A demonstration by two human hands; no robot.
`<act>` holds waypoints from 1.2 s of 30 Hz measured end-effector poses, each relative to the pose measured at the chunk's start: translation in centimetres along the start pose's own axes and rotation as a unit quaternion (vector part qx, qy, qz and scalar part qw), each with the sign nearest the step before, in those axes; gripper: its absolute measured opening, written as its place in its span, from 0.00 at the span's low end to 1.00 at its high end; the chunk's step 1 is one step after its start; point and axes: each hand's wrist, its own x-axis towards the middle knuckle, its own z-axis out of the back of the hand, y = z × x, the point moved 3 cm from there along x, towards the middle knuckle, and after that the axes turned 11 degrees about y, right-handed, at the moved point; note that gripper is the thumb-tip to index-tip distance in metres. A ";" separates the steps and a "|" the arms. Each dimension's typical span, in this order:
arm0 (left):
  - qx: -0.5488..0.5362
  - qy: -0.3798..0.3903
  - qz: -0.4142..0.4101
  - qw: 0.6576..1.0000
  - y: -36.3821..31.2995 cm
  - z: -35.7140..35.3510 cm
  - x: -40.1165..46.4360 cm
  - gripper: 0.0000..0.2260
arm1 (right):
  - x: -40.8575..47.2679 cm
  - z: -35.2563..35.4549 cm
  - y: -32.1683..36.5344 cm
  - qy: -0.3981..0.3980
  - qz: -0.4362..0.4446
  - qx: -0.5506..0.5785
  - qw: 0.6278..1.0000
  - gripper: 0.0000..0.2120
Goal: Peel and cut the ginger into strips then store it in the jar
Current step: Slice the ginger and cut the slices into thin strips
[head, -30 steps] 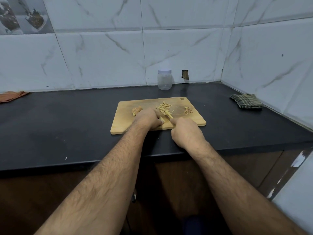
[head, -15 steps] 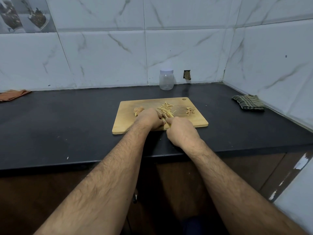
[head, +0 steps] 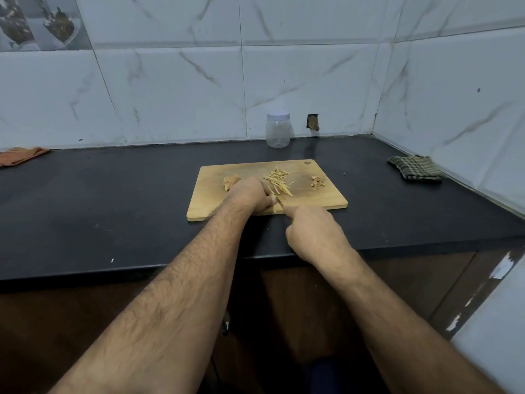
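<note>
Two bare forearms, hairy, no sleeves in view. Left hand [head: 250, 196] and right hand [head: 315, 233]: no rings, watch or gloves visible.

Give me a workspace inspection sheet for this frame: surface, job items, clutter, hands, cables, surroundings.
Surface: black countertop, few pale specks.
Job's things: wooden cutting board carries ginger strips, an uncut ginger piece and peel scraps; clear jar, lid on, at the wall.
Clutter: green checked cloth right, orange cloth far left.
Hands: left hand curled over ginger being cut; right hand grips knife.
Cables: nothing seen.
Surroundings: marble-look tiled walls, hole in tile.
</note>
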 end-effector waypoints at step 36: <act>-0.047 0.008 -0.019 0.999 0.4 0.1 0.2 0.08 | 3.1 0.2 1.0 -0.039 0.006 0.053 0.998 0.24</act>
